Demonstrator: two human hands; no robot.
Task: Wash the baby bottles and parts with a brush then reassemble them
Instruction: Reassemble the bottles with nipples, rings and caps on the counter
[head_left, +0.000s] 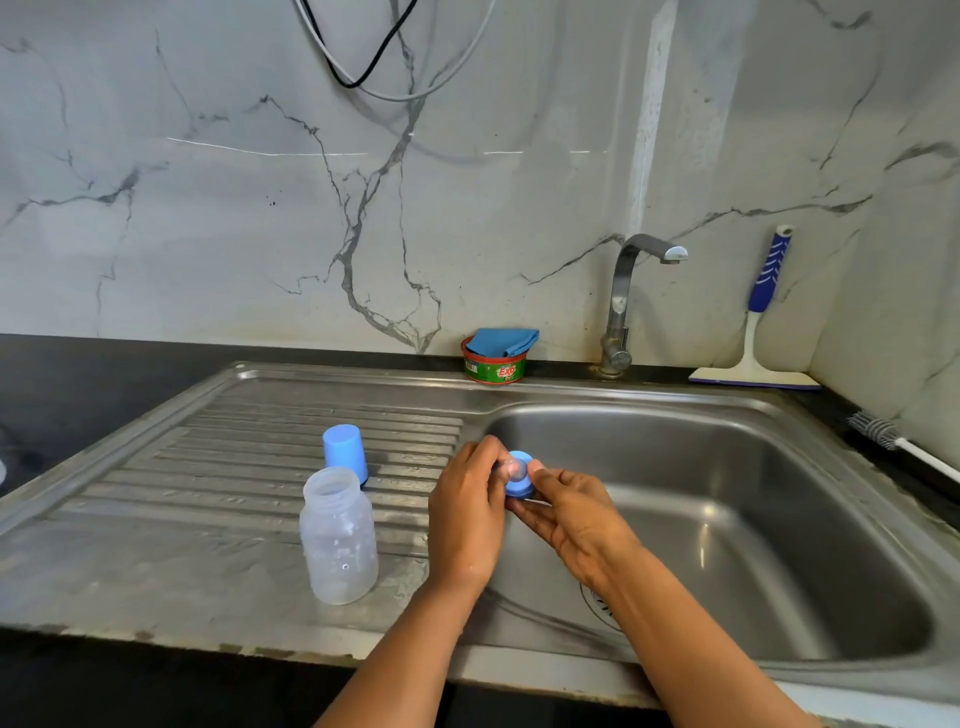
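Softness is expected of the clear teat seated in the blue ring, which is held between the fingertips of both hands over the sink. The ring is judged light, stiff and possibly slippery with water, so it is best gripped by its outer rim rather than by the yielding teat. The left hand is curled round the ring's left side, fingers together. The right hand pinches it, thumb on top, fingers stretched beneath. Both wrists are turned inward, forearms converging. Well apart to the left of the left fingers, the open bottle is stood upright, the blue cap just behind it.
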